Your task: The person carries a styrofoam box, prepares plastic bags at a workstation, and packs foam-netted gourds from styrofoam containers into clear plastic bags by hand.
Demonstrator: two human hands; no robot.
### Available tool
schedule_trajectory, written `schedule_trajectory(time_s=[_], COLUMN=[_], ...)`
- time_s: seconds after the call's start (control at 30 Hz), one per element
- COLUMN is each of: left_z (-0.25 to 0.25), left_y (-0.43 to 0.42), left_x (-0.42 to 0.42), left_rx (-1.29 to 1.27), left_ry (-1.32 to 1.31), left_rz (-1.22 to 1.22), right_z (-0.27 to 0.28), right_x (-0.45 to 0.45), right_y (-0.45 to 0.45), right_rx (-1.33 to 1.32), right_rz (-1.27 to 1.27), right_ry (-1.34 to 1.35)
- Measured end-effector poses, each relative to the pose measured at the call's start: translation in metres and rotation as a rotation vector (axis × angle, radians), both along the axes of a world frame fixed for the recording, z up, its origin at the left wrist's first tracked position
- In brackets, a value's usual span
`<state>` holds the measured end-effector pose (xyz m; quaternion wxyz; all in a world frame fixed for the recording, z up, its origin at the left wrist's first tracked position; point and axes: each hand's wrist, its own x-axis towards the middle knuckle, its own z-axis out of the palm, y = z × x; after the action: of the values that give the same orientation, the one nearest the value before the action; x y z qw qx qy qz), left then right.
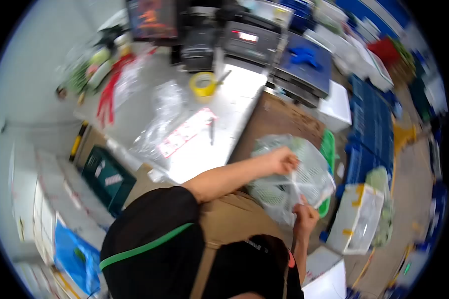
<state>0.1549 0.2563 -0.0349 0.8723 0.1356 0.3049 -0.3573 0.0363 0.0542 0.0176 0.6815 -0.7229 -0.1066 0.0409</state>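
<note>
A translucent plastic bag [272,194] with bulky contents sits to the right of my body, and a green basket [327,149] shows along its right side. My left hand [284,160] reaches across from the left, its fingers closed on the bag's upper part. Lower down, my right hand [307,215] pinches a gathered, whitish strip of the same bag. The strip runs taut between the two hands. What is inside the bag looks pale green and netted, but I cannot make out its kind.
On the metal table [239,99] lie yellow tape [203,84], a label sheet [187,132], a pen [212,132] and red netting [110,94]. A printer [249,44] and a scale [303,62] stand behind. Blue crates [371,119] and a foam box [354,217] are at right.
</note>
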Motion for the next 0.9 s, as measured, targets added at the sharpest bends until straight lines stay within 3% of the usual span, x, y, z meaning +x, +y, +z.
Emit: schedule_trajectory(time_s=[0.03, 0.1, 0.2, 0.3, 0.43, 0.47, 0.57, 0.7, 0.83, 0.87, 0.9], left_z=[0.026, 0.027, 0.053, 0.031, 0.049, 0.056, 0.058, 0.045, 0.048, 0.045, 0.043], left_y=[0.007, 0.008, 0.008, -0.001, 0.008, 0.01, 0.012, -0.009, -0.006, -0.003, 0.0], left_x=[-0.009, -0.014, -0.035, -0.035, -0.051, -0.055, -0.053, -0.048, -0.046, -0.044, -0.041], left_rx=[0.06, 0.027, 0.195, 0.387, 0.253, 0.252, 0.545, 1.51, 1.564, 1.58, 1.595], left_ry=[-0.15, -0.363, -0.528, -0.804, -0.813, -0.806, -0.961, -1.413, -1.435, -1.468, -1.5], left_rz=[-0.041, -0.057, -0.057, -0.122, -0.197, -0.226, -0.288, -0.036, 0.076, 0.044, 0.012], right_z=[-0.003, -0.006, 0.008, 0.024, 0.023, 0.029, 0.02, -0.003, 0.012, 0.01, 0.007], right_x=[0.01, 0.029, 0.048, 0.056, 0.064, 0.059, 0.069, 0.076, 0.076, 0.071, 0.072], right_y=[0.002, 0.002, 0.027, 0.039, 0.039, 0.046, 0.035, 0.027, 0.023, 0.031, 0.03], right_rx=[0.305, 0.533, 0.271, -0.052, -0.184, -0.334, -0.318, -0.356, -0.371, -0.247, -0.293], right_rz=[0.121, 0.248, 0.273, 0.229, 0.217, 0.231, 0.312, 0.129, 0.301, 0.234, 0.245], right_ry=[0.053, 0.076, -0.057, 0.023, 0.085, -0.014, -0.036, -0.152, 0.079, 0.103, 0.116])
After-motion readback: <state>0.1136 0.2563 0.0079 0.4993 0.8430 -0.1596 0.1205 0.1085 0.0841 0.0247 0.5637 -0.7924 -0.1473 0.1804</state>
